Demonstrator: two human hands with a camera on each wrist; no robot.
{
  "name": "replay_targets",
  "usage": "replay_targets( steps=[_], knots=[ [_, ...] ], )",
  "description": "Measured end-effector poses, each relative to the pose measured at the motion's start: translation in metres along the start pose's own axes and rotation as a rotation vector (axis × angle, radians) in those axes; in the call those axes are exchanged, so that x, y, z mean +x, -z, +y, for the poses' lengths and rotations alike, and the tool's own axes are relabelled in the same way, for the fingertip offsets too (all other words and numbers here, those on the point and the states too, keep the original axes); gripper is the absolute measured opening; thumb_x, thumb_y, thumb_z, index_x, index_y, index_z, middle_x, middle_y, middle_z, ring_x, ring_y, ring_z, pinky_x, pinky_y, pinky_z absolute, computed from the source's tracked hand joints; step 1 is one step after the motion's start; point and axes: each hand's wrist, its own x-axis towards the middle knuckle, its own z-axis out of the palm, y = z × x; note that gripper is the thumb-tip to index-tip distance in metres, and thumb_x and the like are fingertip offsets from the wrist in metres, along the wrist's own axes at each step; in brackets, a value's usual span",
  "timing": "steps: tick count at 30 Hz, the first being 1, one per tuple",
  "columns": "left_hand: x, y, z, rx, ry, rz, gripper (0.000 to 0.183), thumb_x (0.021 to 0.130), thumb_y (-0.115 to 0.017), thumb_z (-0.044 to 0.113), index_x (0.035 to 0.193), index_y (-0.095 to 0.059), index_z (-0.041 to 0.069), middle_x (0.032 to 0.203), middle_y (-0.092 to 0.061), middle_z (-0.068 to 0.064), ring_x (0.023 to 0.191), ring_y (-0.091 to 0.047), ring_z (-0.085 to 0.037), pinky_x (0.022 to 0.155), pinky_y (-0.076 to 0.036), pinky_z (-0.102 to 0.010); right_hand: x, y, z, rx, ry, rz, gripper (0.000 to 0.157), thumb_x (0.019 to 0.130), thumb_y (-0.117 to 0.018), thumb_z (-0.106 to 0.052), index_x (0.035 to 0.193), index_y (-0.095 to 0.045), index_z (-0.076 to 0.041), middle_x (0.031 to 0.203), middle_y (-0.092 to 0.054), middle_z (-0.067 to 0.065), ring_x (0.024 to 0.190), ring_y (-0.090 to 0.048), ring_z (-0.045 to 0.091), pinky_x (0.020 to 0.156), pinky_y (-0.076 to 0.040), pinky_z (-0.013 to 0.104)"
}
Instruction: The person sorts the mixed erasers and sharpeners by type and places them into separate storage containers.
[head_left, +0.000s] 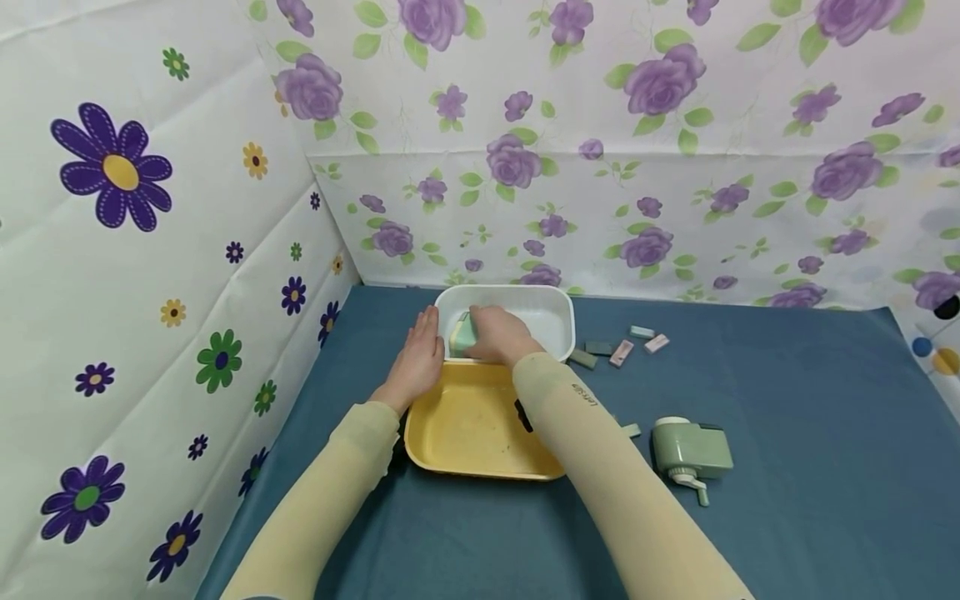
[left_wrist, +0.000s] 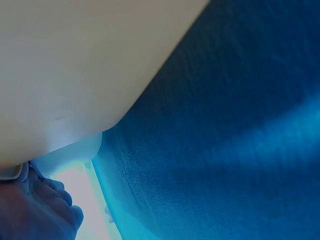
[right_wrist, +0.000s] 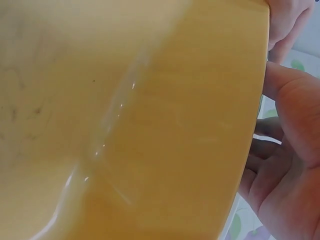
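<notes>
Yellow tray [head_left: 468, 421], white tub [head_left: 553, 323]

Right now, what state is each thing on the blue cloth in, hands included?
Yellow tray: open side up, bare where visible.
White tray: open side up, green-and-yellow item inside.
Green-and-yellow item: gripped, partly covered.
Left hand: fingers straight, at the white tray's left side.
Right hand: gripping the green-and-yellow item.
Small blocks: lying loose.
Green crank device: unheld, crank toward the person.

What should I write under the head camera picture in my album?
Right grip on a green item in the white tub, left grip by the tub's edge, yellow tub in front.
</notes>
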Motion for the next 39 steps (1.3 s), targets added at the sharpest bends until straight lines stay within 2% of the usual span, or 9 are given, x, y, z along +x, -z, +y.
replay_targets(
  steps=[5, 15, 21, 27, 34, 39],
  knots=[
    [-0.001, 0.001, 0.003, -0.002, 0.003, -0.007, 0.061, 0.118, -0.03, 0.019, 0.17, -0.007, -0.005, 0.177, -0.009, -0.022, 0.164, -0.008, -0.038, 0.132, -0.01, -0.055, -0.002, 0.002, 0.001, -0.013, 0.031, -0.037, 0.086, 0.098, -0.081, -0.035, 0.166, -0.038, -0.005, 0.163, -0.049, 0.014, 0.147, -0.049, 0.029, 0.126, -0.036, 0.043],
    [-0.001, 0.002, 0.004, 0.014, 0.009, -0.01, 0.061, 0.118, -0.031, 0.019, 0.169, -0.007, -0.005, 0.177, -0.008, -0.022, 0.164, -0.008, -0.038, 0.132, -0.012, -0.056, -0.007, 0.016, 0.011, 0.011, 0.051, -0.134, 0.093, 0.099, -0.078, -0.044, 0.169, -0.031, -0.005, 0.172, -0.036, 0.013, 0.158, -0.034, 0.029, 0.13, -0.027, 0.043],
    [-0.002, 0.004, 0.005, 0.009, 0.02, -0.005, 0.062, 0.118, -0.031, 0.02, 0.17, -0.007, -0.004, 0.178, -0.009, -0.021, 0.164, -0.007, -0.036, 0.133, -0.01, -0.053, -0.01, 0.024, 0.02, 0.025, 0.013, -0.182, 0.092, 0.099, -0.078, -0.041, 0.17, -0.029, -0.007, 0.17, -0.039, 0.014, 0.155, -0.039, 0.03, 0.128, -0.033, 0.046],
    [-0.003, 0.005, 0.005, 0.002, 0.033, -0.009, 0.062, 0.118, -0.03, 0.021, 0.17, -0.006, -0.003, 0.178, -0.008, -0.02, 0.165, -0.006, -0.035, 0.133, -0.01, -0.054, -0.013, 0.022, 0.023, 0.052, -0.001, -0.173, 0.088, 0.1, -0.079, -0.039, 0.169, -0.034, -0.008, 0.167, -0.045, 0.013, 0.153, -0.042, 0.03, 0.127, -0.034, 0.047],
    [-0.003, 0.004, 0.004, 0.014, 0.02, -0.008, 0.062, 0.119, -0.03, 0.023, 0.17, -0.006, -0.005, 0.178, -0.009, -0.021, 0.164, -0.008, -0.038, 0.132, -0.012, -0.056, -0.013, 0.015, 0.016, 0.054, 0.041, -0.174, 0.088, 0.103, -0.074, -0.037, 0.17, -0.026, -0.005, 0.169, -0.039, 0.015, 0.155, -0.039, 0.029, 0.129, -0.029, 0.043],
    [-0.002, 0.003, 0.005, 0.009, 0.009, -0.014, 0.062, 0.119, -0.029, 0.024, 0.169, -0.007, -0.005, 0.178, -0.008, -0.021, 0.164, -0.009, -0.039, 0.132, -0.011, -0.056, -0.013, 0.012, 0.013, 0.047, 0.034, -0.182, 0.09, 0.104, -0.073, -0.036, 0.171, -0.021, -0.006, 0.169, -0.039, 0.014, 0.155, -0.039, 0.028, 0.13, -0.028, 0.042]
  ],
)
